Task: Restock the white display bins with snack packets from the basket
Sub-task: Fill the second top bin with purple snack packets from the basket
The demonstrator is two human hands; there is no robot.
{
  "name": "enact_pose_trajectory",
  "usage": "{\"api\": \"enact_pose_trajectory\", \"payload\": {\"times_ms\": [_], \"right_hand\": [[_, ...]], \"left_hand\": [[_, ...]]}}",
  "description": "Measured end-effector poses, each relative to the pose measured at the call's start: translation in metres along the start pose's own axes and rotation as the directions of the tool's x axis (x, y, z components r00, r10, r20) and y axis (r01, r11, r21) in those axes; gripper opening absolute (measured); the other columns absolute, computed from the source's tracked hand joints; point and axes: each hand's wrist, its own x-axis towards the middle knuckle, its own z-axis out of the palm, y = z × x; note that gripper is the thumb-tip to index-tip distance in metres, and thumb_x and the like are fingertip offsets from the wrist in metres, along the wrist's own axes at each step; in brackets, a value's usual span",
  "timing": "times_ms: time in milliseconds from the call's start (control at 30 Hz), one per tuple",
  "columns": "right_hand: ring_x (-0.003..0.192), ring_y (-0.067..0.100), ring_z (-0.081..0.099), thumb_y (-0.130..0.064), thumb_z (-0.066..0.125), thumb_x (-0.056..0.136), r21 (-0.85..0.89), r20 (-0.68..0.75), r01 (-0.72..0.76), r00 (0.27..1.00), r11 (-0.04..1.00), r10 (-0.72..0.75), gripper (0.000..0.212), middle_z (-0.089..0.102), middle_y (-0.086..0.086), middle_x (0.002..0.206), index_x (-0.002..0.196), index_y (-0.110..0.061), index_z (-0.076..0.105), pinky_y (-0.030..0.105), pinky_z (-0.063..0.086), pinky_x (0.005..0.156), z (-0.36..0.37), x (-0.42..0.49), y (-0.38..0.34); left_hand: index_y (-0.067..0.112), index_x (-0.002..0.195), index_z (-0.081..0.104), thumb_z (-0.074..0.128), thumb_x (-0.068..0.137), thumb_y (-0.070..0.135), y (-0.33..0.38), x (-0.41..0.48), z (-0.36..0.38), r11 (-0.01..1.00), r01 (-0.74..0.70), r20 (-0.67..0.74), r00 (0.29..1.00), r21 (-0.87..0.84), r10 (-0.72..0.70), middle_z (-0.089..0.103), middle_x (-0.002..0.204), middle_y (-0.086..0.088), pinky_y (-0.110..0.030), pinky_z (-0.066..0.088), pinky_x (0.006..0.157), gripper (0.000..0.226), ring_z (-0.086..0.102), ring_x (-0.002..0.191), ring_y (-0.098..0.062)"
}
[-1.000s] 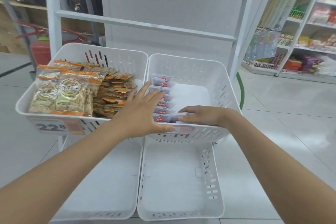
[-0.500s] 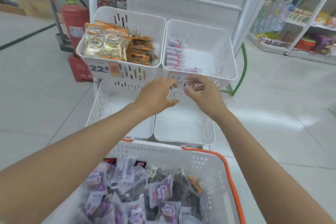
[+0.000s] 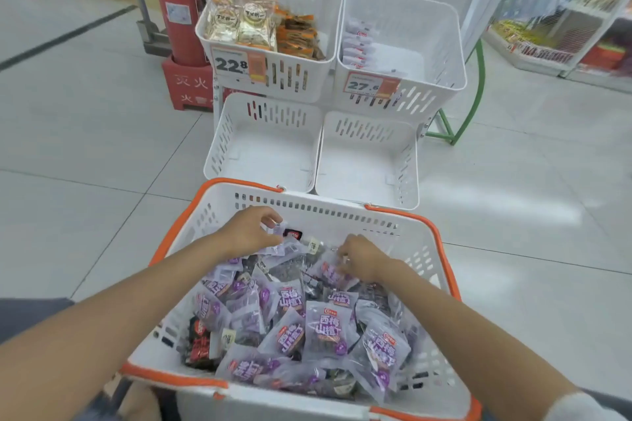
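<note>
Orange-rimmed white on the basket [image 3: 342, 212], purple print on the snack packets [image 3: 326, 328], slotted white on the display bins [image 3: 369, 130], red on the fire extinguisher [image 3: 174, 10].

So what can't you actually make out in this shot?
All from the head camera:
- The lower snack packets in the basket: buried under the top ones.
- Grip of the right hand: the back of the hand hides its curled fingertips.
- Small print on the price tags: too small to read.
- The shelves on the right: blurred.
- The basket's near wall: cut off by the bottom edge.
</note>
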Motion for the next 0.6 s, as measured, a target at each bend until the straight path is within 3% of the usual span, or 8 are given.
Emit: {"api": "enact_pose_trajectory", "payload": {"times_ms": [100,200,300,367,400,433,500,600], "right_hand": [[0.066,0.019,0.055,-0.022,0.065,0.091,0.623,-0.153,0.039,0.986,0.781,0.072,0.024,0.061,0.008,0.073,0.074,-0.006,0.061,0.025,0.045,0.063,-0.028,-0.010,-0.014],[0.082,0.025,0.068,-0.025,0.068,0.090,0.813,-0.177,0.154,0.984,0.562,-0.013,0.025,0.069,0.013,0.086,0.088,0.000,0.066,0.038,0.056,0.087,-0.042,-0.014,-0.034],[0.118,0.022,0.059,-0.044,0.071,0.084,0.717,0.045,0.037,0.994,0.696,-0.099,0.058,0.061,0.004,0.129,0.131,-0.015,0.055,0.038,0.046,0.105,-0.043,-0.024,-0.040],[0.135,0.020,0.042,-0.051,0.073,0.079,0.524,0.277,-0.059,0.955,0.850,-0.104,0.081,0.041,0.000,0.149,0.145,-0.020,0.038,0.038,0.034,0.112,-0.029,-0.032,-0.032],[0.136,0.020,0.038,-0.052,0.073,0.080,0.413,0.363,-0.039,0.923,0.910,-0.126,0.076,0.037,-0.001,0.150,0.142,-0.022,0.043,0.040,0.031,0.114,-0.017,-0.036,-0.029],[0.132,0.020,0.041,-0.049,0.072,0.082,0.331,0.412,0.010,0.898,0.944,-0.154,0.061,0.042,0.000,0.145,0.133,-0.021,0.054,0.042,0.032,0.113,-0.005,-0.037,-0.025],[0.095,0.018,0.054,-0.039,0.068,0.089,0.341,0.325,0.099,0.921,0.935,-0.216,0.029,0.058,0.002,0.102,0.093,-0.010,0.069,0.045,0.044,0.095,0.012,-0.039,-0.020],[0.052,0.011,0.038,-0.029,0.059,0.096,0.515,0.065,0.077,0.990,0.853,-0.129,0.037,0.043,-0.004,0.059,0.063,-0.014,0.051,0.025,0.037,0.055,-0.007,-0.038,-0.014]], "left_hand": [[0.021,0.141,0.042,0.077,0.081,0.041,0.004,-0.005,0.010,0.962,0.085,0.055,0.996,-0.258,-0.073,0.048,0.129,0.006,-0.036,0.045,0.101,0.073,0.053,0.121,-0.020],[0.022,0.131,0.047,0.077,0.073,0.053,0.011,-0.003,0.025,0.855,0.211,0.262,0.961,-0.473,-0.093,0.050,0.131,0.007,-0.040,0.042,0.108,0.072,0.053,0.126,-0.019],[0.014,0.093,0.050,0.083,0.066,0.054,0.002,0.006,0.036,0.863,0.236,0.210,0.965,-0.447,-0.155,0.069,0.112,-0.011,-0.045,0.053,0.096,0.059,0.067,0.108,-0.024],[0.005,0.104,0.050,0.078,0.081,0.037,-0.001,0.010,0.040,0.851,0.250,0.190,0.965,-0.462,-0.180,0.068,0.115,-0.012,-0.038,0.057,0.087,0.049,0.070,0.100,-0.018],[0.004,0.106,0.048,0.074,0.086,0.029,-0.001,0.009,0.041,0.836,0.265,0.205,0.961,-0.481,-0.186,0.067,0.116,-0.010,-0.036,0.058,0.085,0.041,0.070,0.100,-0.015],[0.007,0.102,0.045,0.071,0.089,0.025,0.000,0.009,0.042,0.819,0.286,0.230,0.954,-0.497,-0.193,0.065,0.118,-0.010,-0.037,0.058,0.086,0.035,0.069,0.101,-0.014],[0.012,0.096,0.039,0.069,0.090,0.023,0.001,0.008,0.044,0.799,0.304,0.255,0.947,-0.518,-0.196,0.061,0.123,-0.013,-0.040,0.056,0.091,0.033,0.066,0.107,-0.017],[0.004,0.109,0.045,0.068,0.088,0.036,0.002,0.006,0.040,0.766,0.319,0.286,0.940,-0.558,-0.184,0.053,0.135,-0.003,-0.041,0.049,0.100,0.045,0.059,0.114,-0.015]]}}
